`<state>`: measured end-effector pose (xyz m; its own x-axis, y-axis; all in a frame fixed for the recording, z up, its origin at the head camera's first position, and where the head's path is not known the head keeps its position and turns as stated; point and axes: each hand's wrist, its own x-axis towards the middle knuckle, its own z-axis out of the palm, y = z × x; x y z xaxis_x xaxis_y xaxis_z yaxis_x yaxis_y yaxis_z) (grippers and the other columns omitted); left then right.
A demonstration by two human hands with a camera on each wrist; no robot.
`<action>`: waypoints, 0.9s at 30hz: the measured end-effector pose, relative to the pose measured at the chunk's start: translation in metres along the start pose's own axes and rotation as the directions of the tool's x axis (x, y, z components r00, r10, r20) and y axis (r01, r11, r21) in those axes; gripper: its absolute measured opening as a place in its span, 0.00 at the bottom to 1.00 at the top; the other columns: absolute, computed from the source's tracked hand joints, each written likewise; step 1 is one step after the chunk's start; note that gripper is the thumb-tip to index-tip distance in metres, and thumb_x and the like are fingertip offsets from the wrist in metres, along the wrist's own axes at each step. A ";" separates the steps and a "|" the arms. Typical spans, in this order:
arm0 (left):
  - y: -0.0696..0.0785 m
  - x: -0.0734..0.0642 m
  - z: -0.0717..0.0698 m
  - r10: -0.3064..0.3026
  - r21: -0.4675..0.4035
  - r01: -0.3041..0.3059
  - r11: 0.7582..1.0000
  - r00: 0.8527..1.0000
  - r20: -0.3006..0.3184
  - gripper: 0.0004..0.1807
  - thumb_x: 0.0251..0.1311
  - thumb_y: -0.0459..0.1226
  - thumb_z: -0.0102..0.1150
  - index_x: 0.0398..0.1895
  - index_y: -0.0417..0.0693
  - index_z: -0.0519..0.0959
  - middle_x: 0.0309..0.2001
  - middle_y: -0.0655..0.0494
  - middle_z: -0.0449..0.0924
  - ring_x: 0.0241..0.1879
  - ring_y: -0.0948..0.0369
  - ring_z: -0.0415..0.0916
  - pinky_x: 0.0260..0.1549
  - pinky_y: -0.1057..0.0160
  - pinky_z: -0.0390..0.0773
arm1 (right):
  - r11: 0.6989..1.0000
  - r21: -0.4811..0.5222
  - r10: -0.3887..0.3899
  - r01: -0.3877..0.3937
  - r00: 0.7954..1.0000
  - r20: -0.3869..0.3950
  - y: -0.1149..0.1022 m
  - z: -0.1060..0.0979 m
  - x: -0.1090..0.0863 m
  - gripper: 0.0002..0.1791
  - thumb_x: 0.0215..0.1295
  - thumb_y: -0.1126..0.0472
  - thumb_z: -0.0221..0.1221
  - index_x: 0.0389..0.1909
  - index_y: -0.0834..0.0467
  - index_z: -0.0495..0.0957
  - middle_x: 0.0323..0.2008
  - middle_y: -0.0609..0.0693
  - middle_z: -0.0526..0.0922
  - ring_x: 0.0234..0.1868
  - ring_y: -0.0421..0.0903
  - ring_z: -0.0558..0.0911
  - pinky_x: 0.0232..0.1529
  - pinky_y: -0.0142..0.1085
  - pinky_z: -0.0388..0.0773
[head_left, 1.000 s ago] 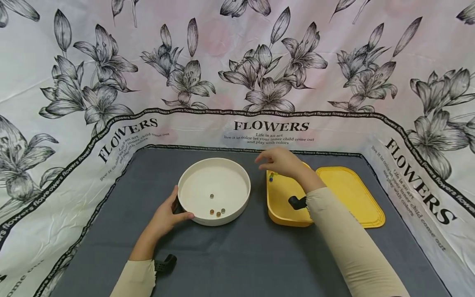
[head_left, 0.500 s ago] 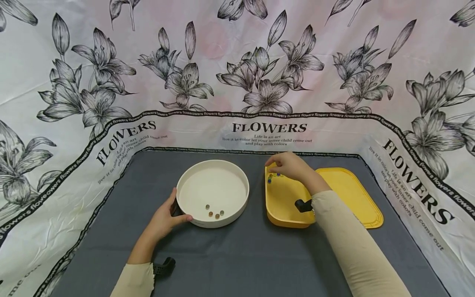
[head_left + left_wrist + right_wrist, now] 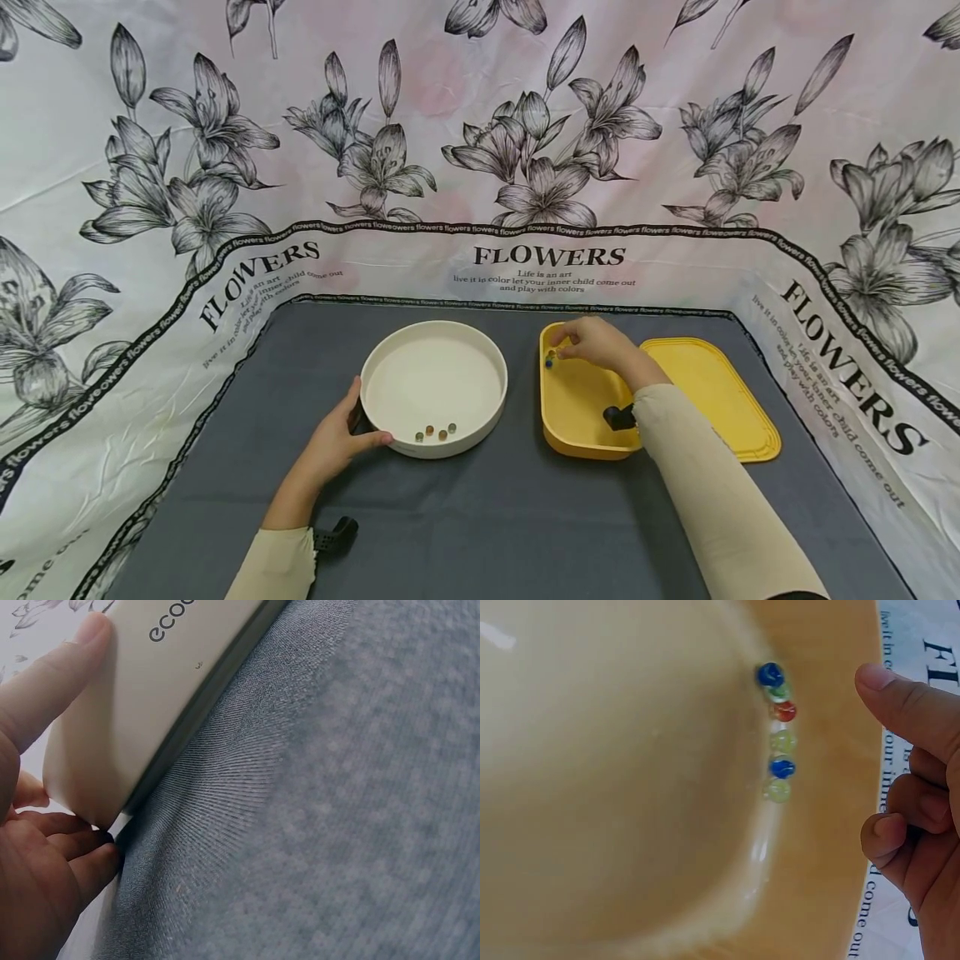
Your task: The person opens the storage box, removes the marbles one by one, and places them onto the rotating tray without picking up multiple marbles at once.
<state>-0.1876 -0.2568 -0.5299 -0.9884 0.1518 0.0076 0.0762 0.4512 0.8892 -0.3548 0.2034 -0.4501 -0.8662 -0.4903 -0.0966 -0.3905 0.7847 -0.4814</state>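
At the left, a round cream-white dish (image 3: pixel 435 379) sits on the cloth, several marbles (image 3: pixel 442 435) lying near its front wall. My left hand (image 3: pixel 330 442) holds its left side, thumb at the front wall; in the left wrist view the other fingers (image 3: pixel 94 866) curl in by its lower edge. To the right is a yellow box (image 3: pixel 581 404) with several glass marbles along its far side, including a blue marble (image 3: pixel 782 766). Over that far end hovers my right hand (image 3: pixel 600 343), loosely bent, with nothing visible between thumb and fingers. In the right wrist view it is apart from the marbles.
A flat yellow lid (image 3: pixel 712 400) lies right of the box, partly behind the right sleeve (image 3: pixel 712 475). Grey cloth (image 3: pixel 480 525) covers the table. A flower-printed curtain (image 3: pixel 547 192) rises at the back and sides.
My right hand has moved rightward and down, from beside the box's far left corner to over its far end. One marble has rolled toward the front of the dish. The left hand keeps its place.
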 end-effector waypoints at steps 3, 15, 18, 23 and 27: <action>0.000 0.001 0.000 0.002 0.001 -0.002 1.000 1.000 0.000 0.69 0.54 0.47 0.78 0.84 0.48 0.33 0.83 0.46 0.31 0.81 0.45 0.43 0.75 0.43 0.55 | 1.000 -0.009 -0.011 0.011 1.000 0.014 0.003 0.002 0.002 0.12 0.69 0.56 0.67 0.51 0.49 0.87 0.50 0.47 0.87 0.47 0.48 0.82 0.51 0.48 0.79; 0.004 0.002 0.001 0.008 -0.012 -0.008 1.000 1.000 -0.003 0.70 0.52 0.47 0.79 0.83 0.45 0.33 0.83 0.45 0.31 0.81 0.45 0.44 0.75 0.44 0.55 | 0.999 -0.001 -0.045 0.045 0.998 0.037 0.013 0.019 0.010 0.09 0.65 0.59 0.69 0.46 0.53 0.88 0.44 0.46 0.88 0.43 0.46 0.80 0.52 0.46 0.78; 0.005 0.001 0.001 0.008 -0.008 -0.008 1.000 1.000 0.000 0.70 0.53 0.48 0.79 0.83 0.43 0.32 0.83 0.44 0.31 0.81 0.45 0.44 0.75 0.44 0.55 | 0.999 -0.002 -0.042 0.042 0.998 0.048 0.014 0.023 0.011 0.09 0.65 0.59 0.70 0.45 0.52 0.88 0.44 0.45 0.88 0.43 0.45 0.81 0.52 0.45 0.78; 0.005 0.000 0.002 0.003 -0.022 -0.003 1.000 1.000 -0.004 0.70 0.53 0.46 0.79 0.83 0.42 0.33 0.83 0.45 0.31 0.81 0.45 0.44 0.75 0.45 0.55 | 0.997 -0.025 -0.067 0.068 0.997 0.042 0.016 0.028 0.014 0.08 0.65 0.60 0.70 0.45 0.51 0.89 0.43 0.45 0.89 0.44 0.44 0.82 0.54 0.45 0.80; 0.004 0.000 0.002 0.011 -0.036 -0.011 0.999 1.000 -0.009 0.70 0.53 0.44 0.79 0.83 0.42 0.33 0.83 0.44 0.30 0.81 0.45 0.43 0.75 0.45 0.54 | 0.997 -0.026 -0.068 0.069 0.997 0.035 0.016 0.028 0.017 0.08 0.64 0.60 0.71 0.44 0.51 0.89 0.43 0.45 0.89 0.43 0.44 0.82 0.52 0.45 0.80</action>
<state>-0.1873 -0.2529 -0.5270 -0.9886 0.1490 0.0210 0.0822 0.4178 0.9048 -0.3672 0.1968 -0.4843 -0.8260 -0.5558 -0.0937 -0.4575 0.7582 -0.4646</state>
